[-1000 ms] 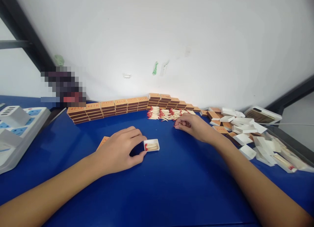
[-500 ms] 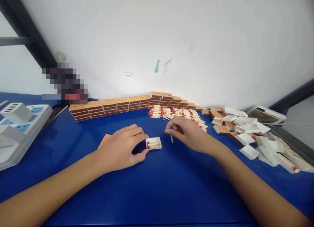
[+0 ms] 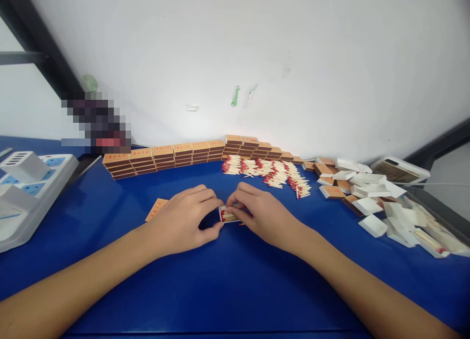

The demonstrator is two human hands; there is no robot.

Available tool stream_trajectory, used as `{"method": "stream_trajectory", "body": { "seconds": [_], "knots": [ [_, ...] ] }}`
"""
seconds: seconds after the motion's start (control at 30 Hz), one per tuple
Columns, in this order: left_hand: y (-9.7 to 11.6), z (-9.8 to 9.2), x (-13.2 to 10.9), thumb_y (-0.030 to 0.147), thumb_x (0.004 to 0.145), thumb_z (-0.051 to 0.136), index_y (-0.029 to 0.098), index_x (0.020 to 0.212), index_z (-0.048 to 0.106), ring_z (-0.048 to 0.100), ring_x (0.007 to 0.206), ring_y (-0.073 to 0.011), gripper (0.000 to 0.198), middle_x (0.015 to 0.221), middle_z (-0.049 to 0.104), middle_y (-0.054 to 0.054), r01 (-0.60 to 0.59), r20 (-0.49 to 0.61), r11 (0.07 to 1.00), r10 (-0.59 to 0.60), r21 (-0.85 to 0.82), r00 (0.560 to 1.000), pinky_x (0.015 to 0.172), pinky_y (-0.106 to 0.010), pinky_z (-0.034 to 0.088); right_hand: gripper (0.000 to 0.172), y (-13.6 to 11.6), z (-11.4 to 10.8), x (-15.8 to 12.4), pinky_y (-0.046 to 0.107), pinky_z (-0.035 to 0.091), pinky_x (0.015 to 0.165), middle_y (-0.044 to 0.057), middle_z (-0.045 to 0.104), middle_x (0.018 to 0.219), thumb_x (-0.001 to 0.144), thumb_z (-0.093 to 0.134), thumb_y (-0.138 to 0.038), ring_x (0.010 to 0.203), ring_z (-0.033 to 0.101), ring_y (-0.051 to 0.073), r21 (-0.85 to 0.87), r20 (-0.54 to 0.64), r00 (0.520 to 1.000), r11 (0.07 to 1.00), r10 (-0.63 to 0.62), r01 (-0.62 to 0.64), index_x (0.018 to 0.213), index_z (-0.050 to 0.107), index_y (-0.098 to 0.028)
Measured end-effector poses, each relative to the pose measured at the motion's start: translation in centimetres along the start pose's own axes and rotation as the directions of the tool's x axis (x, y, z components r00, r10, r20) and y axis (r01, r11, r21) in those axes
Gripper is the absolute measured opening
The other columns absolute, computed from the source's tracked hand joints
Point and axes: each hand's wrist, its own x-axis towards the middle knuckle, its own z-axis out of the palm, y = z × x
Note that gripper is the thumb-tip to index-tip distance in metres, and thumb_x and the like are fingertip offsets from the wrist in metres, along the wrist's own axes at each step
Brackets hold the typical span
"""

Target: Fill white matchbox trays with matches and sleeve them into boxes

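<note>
Head view: a small white card tray holding thin red-tipped sticks lay on the glossy blue table, its long axis running 9 to 3 o'clock, squarely between both hands. The left hand clamped thumb and forefinger on its 9 o'clock end. The right hand met it from 3 o'clock, fingers pinched together over the sticks. Loose matches lay heaped at 1 o'clock, and a flat orange sleeve lay at 9 o'clock.

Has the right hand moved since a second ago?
Yes. The right hand has left the pile of loose matches and come leftward, nearer the person, to the white tray that the left hand steadies.
</note>
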Motion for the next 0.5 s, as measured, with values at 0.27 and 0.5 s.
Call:
{"method": "stream_trajectory", "body": {
  "seconds": [0.27, 0.5],
  "knots": [
    [-0.6, -0.1, -0.3, 0.032, 0.098, 0.064, 0.019, 0.121, 0.074, 0.068, 0.101, -0.0258, 0.028, 0.106, 0.074, -0.009, 0.034, -0.003, 0.999, -0.034, -0.019, 0.999, 0.086, -0.039, 0.058, 0.022, 1.9, -4.3, -1.0, 0.031, 0.045, 0.069, 0.004, 0.066, 0.093, 0.094, 0.076, -0.045, 0.080, 0.058, 0.018, 0.069, 0.237, 0.961, 0.984, 0.144, -0.165, 0.098, 0.073, -0.024],
    [-0.9, 0.0, -0.6, 0.034, 0.097, 0.065, 0.021, 0.123, 0.075, 0.067, 0.105, -0.0260, 0.030, 0.109, 0.074, -0.009, 0.090, 0.017, 0.996, -0.090, -0.009, 0.996, 0.088, -0.038, 0.060, 0.018, 3.1, -3.8, -1.2, 0.031, 0.045, 0.070, 0.005, 0.068, 0.095, 0.100, 0.063, -0.037, 0.082, 0.060, 0.018, 0.086, 0.351, 0.926, 0.980, 0.141, -0.182, 0.092, 0.070, -0.023]
  ]
}}
